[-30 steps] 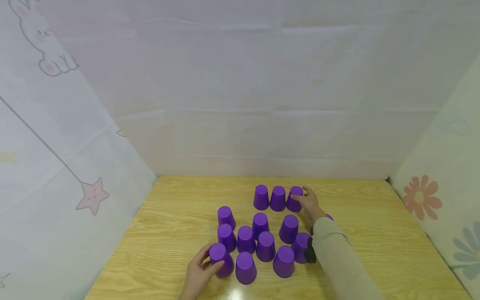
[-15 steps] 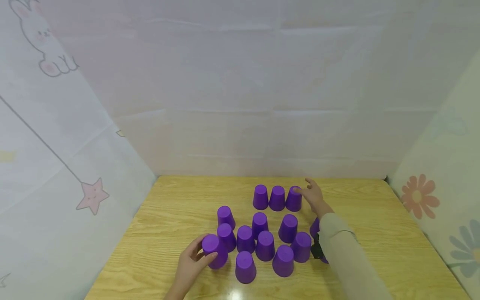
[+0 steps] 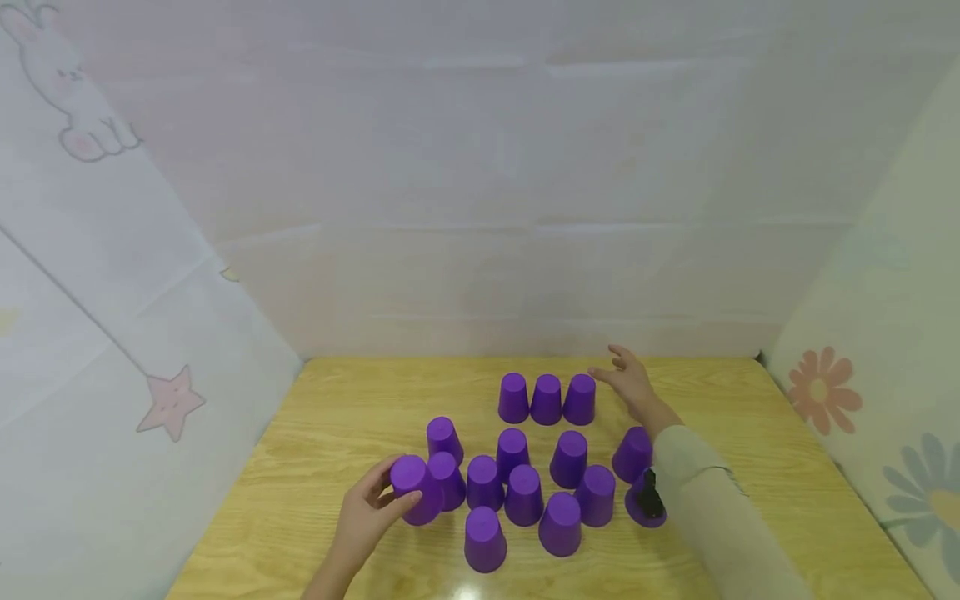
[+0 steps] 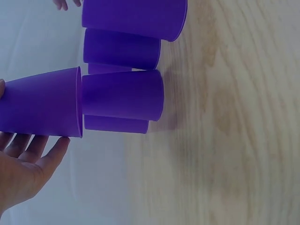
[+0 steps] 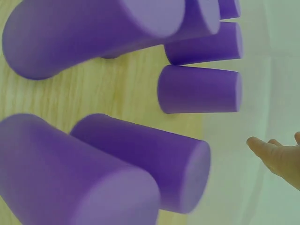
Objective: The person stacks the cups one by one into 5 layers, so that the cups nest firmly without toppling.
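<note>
My left hand [image 3: 358, 521] grips an upside-down purple cup [image 3: 417, 493], thumb on the near side and fingers round the far side. In the left wrist view this held cup [image 4: 42, 104] is raised, its rim well above the rims of the standing cups. A neighbouring cup [image 3: 450, 483] stands right behind it in the head view. At the back, my right hand [image 3: 632, 385] hovers with fingers extended, holding nothing. It is nearest the rightmost cup [image 3: 580, 402] of a row of three. The right wrist view shows a gap between the fingers [image 5: 262, 149] and that cup.
Several more inverted purple cups stand in loose rows, among them a front cup [image 3: 485, 542]. Close by the right forearm are a cup [image 3: 632, 454] and another partly covered by a black wrist device [image 3: 649, 498]. The wooden table [image 3: 360, 400] meets printed cloth walls [image 3: 450, 275].
My left hand has lifted its cup from the front left and carried it left and away from me. My right hand has let go of the back-row cup and drawn up and right.
</note>
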`<act>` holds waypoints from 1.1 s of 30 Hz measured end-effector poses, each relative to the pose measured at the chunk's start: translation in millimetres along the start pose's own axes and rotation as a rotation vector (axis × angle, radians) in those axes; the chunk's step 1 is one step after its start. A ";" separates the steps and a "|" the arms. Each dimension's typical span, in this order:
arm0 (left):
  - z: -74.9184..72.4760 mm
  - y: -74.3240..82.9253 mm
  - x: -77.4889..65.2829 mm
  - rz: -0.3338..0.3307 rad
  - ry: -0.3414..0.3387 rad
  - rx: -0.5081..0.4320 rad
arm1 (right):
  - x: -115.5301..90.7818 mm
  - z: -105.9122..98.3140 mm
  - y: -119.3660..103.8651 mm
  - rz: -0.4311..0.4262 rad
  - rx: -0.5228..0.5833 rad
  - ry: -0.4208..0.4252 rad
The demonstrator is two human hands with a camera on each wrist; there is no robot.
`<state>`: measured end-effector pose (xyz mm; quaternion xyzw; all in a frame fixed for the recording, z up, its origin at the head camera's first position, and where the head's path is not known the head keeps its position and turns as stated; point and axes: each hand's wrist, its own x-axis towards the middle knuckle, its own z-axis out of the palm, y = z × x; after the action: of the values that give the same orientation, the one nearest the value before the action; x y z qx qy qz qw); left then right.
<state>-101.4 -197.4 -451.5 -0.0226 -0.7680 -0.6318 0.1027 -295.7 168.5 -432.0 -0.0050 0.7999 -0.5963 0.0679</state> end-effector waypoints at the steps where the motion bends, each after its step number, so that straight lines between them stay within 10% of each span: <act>1: -1.2 1.2 1.5 0.004 -0.003 0.007 | -0.9 -1.4 -1.4 -0.010 -0.008 -0.006; 33: 17.1 21.1 91.6 0.011 -0.083 0.044 | -68.1 -40.4 30.5 -0.153 -0.029 -0.081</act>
<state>-189.7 -185.2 -417.1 -0.0510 -0.7851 -0.6128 0.0745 -230.6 222.0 -442.8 -0.0912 0.8021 -0.5876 0.0544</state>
